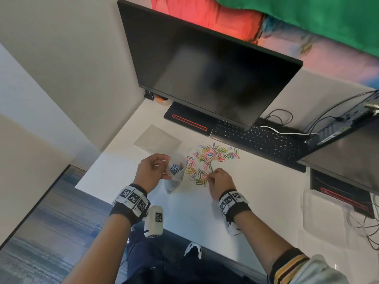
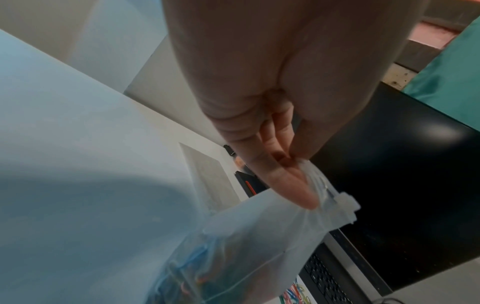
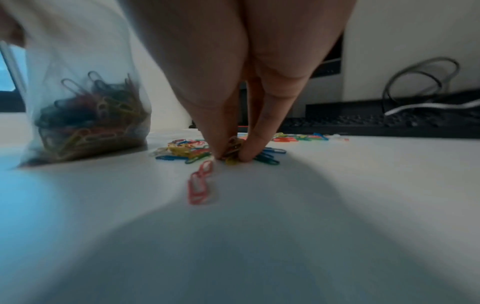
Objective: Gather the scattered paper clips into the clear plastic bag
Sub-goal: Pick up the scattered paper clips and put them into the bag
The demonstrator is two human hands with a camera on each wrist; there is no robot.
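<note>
On the white desk top (image 1: 256, 203), between the near edge and the black keyboard (image 1: 260, 140), the scattered coloured paper clips (image 1: 213, 155) lie in a loose patch — its far side close to the keyboard's front edge, its near side under the right hand (image 1: 220, 180). That hand stands fingers-down on the desk, and in the right wrist view its fingertips (image 3: 246, 152) pinch a small bunch of clips at the near rim of the patch; one red paper clip (image 3: 200, 183) lies apart, just nearer the wrist. Just left of the patch stands the clear plastic zip bag (image 1: 174, 175), its base on the desk and already part-filled with clips, which show through its wall in the right wrist view (image 3: 88, 117). The left hand (image 1: 152, 171) pinches the bag's top edge between thumb and fingers (image 2: 293, 185), near the white zip slider (image 2: 423, 205), holding the mouth up. Beyond the bag, a flat translucent sheet (image 1: 156, 139) lies toward the desk's left edge — well apart from the hands. Bare desk shows to the right of the right hand and toward the near edge. A dark flat monitor (image 1: 205, 64) overhangs the keyboard, with a black stand base with a red stripe (image 1: 188, 121) beneath it.
</note>
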